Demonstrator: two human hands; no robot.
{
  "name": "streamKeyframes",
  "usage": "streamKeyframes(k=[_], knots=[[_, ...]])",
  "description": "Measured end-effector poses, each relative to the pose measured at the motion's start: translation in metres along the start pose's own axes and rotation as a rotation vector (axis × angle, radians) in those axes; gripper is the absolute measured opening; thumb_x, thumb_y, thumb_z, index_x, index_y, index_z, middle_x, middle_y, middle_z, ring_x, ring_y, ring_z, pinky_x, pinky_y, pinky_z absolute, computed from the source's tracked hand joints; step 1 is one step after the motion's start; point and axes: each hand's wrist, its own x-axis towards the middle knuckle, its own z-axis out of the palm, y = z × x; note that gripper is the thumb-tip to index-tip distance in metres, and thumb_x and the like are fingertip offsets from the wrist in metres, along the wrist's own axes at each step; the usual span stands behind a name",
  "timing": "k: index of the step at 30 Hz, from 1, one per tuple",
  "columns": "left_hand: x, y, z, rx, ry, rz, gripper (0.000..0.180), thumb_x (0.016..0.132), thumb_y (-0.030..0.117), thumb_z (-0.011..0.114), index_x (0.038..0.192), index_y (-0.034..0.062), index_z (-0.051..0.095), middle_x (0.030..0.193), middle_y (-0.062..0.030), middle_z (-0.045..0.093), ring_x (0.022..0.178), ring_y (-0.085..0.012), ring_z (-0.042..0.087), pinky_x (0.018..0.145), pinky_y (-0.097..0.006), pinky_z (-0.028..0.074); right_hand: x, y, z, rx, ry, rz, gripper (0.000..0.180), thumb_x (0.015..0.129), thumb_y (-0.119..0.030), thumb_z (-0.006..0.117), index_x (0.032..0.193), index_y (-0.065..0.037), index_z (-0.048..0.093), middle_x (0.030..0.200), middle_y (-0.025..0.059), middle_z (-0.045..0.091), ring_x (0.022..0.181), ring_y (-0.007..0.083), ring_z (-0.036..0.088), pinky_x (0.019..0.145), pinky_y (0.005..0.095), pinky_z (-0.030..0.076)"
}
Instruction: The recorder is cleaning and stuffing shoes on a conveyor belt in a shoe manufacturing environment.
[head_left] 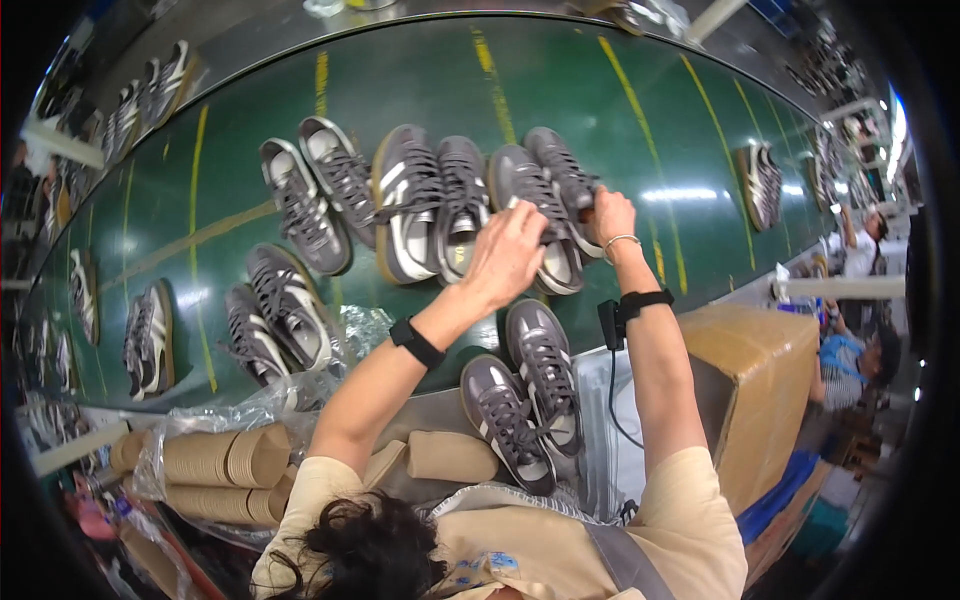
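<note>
While both arms reach out over the green conveyor belt (pixel 620 120), the left hand (pixel 507 255) lies palm down on a grey sneaker (pixel 537 215) with its fingers spread slightly apart across the laces, not visibly gripping. That sneaker lies with its long axis running from the far edge of the belt toward the near edge, toe toward the far edge and a little left, heel toward the person. The right hand (pixel 610 215) has its fingers curled together around the side of the partner sneaker (pixel 562 175), which lies just beside the first, touching it and pointing the same way. To the left of this pair, another pair of grey sneakers (pixel 430 205) lies parallel, one tipped onto its side so the white stripes and tan sole show. Near the belt's near edge, close to the person's chest, a further pair (pixel 525 395) sits upright with toes slanting toward the far left. A cardboard box (pixel 760 380) stands at the right, and brown paper cups (pixel 215 465) in a plastic bag lie at the lower left
</note>
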Motion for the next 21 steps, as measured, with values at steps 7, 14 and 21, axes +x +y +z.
streamKeyframes(k=[7,14,21], knots=[[-0.043,0.011,-0.057,0.216,-0.049,0.1,0.03,0.072,0.009,0.068,0.098,0.0026,0.054,0.107,-0.0143,0.054,0.098,-0.03,0.055,0.086,-0.04,0.045,0.008,0.024,-0.023,-0.069,0.119,-0.066,0.017,0.072,-0.012,0.068,0.086,-0.007,0.061,0.083,0.017,0.066,0.078,0.0369,0.065,0.069,0.0437,0.053],[-0.173,-0.028,-0.192,0.532,-0.074,-0.639,0.023,0.074,0.012,0.069,0.09,0.0054,0.054,0.087,-0.0131,0.055,0.079,-0.0353,0.058,0.067,-0.043,0.047,-0.066,-0.048,-0.059,0.277,0.046,-0.137,0.059,0.067,-0.035,0.08,0.101,-0.003,0.044,0.078,0.0218,0.064,0.076,0.0431,0.063,0.07,0.049,0.05],[-0.241,-0.043,-0.221,0.443,-0.334,-0.91,0.042,0.075,0.031,0.069,0.094,-0.0043,0.055,0.091,-0.023,0.064,0.088,-0.039,0.062,0.076,-0.047,0.049,-0.058,-0.027,-0.055,0.304,-0.065,-0.143,0.065,0.067,-0.03,0.08,0.113,-0.004,0.043,0.075,0.0165,0.065,0.074,0.0393,0.063,0.066,0.0476,0.048]])
